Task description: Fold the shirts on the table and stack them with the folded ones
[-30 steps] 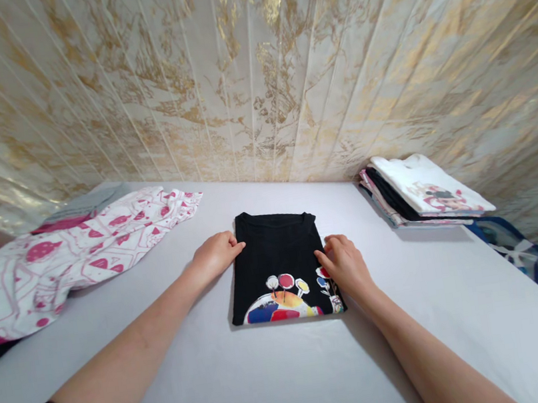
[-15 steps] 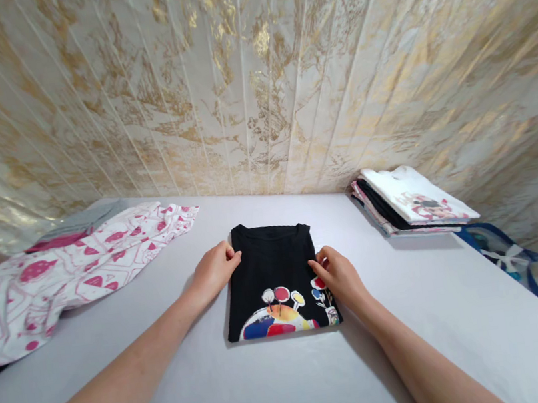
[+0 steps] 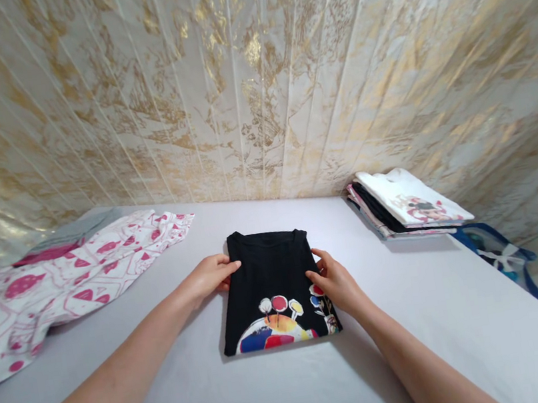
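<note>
A folded black T-shirt [image 3: 270, 275] with a colourful print along its lower part lies in front of me, its neckline at the far side. My left hand [image 3: 212, 275] grips its left edge, thumb on top and fingers curled under the side. On the right edge, my right hand [image 3: 332, 279] pinches the cloth beside the printed flowers, with the thumb above and the other fingers partly hidden beneath.
A white garment with pink print [image 3: 78, 277] lies loosely at the left over other clothes. At the far right stands a stack of folded clothes, a white shirt [image 3: 412, 197] on top. Beyond the right edge is a blue-trimmed bag [image 3: 504, 257]. A gold-patterned curtain [image 3: 241, 84] hangs behind.
My left hand has shifted from a pinch on the edge to a hold with the fingers under it. The view has moved slightly; the shirt stays folded.
</note>
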The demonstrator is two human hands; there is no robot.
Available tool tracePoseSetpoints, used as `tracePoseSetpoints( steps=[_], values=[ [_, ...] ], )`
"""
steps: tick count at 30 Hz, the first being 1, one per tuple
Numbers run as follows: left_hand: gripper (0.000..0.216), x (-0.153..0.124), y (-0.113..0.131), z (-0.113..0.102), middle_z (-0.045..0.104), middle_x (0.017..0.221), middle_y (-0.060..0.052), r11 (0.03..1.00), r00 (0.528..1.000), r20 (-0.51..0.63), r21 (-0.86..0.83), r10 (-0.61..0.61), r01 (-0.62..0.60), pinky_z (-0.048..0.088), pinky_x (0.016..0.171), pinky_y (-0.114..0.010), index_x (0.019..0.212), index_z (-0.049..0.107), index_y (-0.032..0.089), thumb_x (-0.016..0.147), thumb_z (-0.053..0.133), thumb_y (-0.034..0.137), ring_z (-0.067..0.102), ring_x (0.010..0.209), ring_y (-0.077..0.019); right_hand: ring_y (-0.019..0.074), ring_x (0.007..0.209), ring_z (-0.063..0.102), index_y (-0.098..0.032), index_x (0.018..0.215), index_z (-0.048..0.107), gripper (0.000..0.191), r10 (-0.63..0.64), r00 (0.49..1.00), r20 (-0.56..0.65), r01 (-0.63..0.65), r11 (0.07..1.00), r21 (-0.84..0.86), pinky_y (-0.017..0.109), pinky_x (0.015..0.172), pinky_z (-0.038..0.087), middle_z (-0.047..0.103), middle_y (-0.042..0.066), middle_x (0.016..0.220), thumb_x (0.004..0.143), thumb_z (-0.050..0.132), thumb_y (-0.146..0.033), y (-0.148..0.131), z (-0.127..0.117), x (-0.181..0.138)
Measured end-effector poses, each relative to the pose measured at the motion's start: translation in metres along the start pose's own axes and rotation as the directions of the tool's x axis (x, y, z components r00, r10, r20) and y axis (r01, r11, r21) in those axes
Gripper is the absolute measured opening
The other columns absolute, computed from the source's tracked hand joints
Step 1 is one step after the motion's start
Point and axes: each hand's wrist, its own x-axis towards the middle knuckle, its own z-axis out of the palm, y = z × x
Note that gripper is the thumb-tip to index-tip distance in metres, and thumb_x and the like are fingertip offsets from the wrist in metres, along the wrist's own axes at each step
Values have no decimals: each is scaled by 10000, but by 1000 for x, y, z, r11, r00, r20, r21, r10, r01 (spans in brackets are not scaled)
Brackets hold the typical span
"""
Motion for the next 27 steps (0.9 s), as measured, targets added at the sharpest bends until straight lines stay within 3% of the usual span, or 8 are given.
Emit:
tracePoseSetpoints(
  steps=[4,7,11,15,19,23,27],
  values=[
    [376,0,-2,5,539,556,61,998,998,-30,31,56,-55,394,489,-209,702,498,178,613,754,439,513,493,-93,151,660,625,-187,1319,469,492,26,1000,15,-26,1000,-15,276,633,480,624,0,834,842,524,-295,5,-5,3],
    [333,3,-6,11,491,522,90,991,987,-105,61,123,-117,371,442,-201,717,458,197,649,713,400,466,428,-81,162,720,646,-185,1317,483,471,18,999,-33,-22,992,-128,304,695,515,632,36,930,855,494,-271,5,-11,4],
    [310,4,-8,13,462,497,97,975,972,-143,151,187,-166,355,416,-197,697,421,210,687,678,384,467,402,-88,236,1056,612,-186,1319,510,428,-193,973,-125,141,931,-337,411,922,495,575,133,1224,912,451,-305,-17,-10,-8],
    [308,4,-9,12,479,490,88,971,971,-139,171,193,-169,365,420,-204,700,428,211,706,662,411,488,403,-101,247,1326,440,-183,1392,471,470,-372,924,90,381,873,-304,429,1086,387,471,133,1437,963,413,-365,-53,15,-29],
    [302,5,-10,12,494,496,83,975,970,-155,152,186,-162,370,424,-207,711,441,206,709,661,414,488,409,-101,287,1395,350,-119,1452,405,621,-338,902,269,423,820,-386,474,1140,296,390,157,1508,930,488,-447,-67,46,-43],
    [347,2,-7,14,502,496,80,983,972,-164,100,166,-151,398,441,-219,728,453,202,701,680,462,499,429,-108,291,1414,318,-87,1472,369,692,-292,911,290,399,800,-448,473,1161,243,348,171,1526,921,493,-488,-61,58,-45],
    [444,-5,-4,14,572,537,34,994,998,-14,92,57,-55,414,457,-240,780,511,178,659,718,552,554,480,-142,282,1418,313,-101,1482,355,697,-304,910,280,405,795,-452,463,1163,236,337,159,1533,924,480,-500,-59,56,-44]
  ],
)
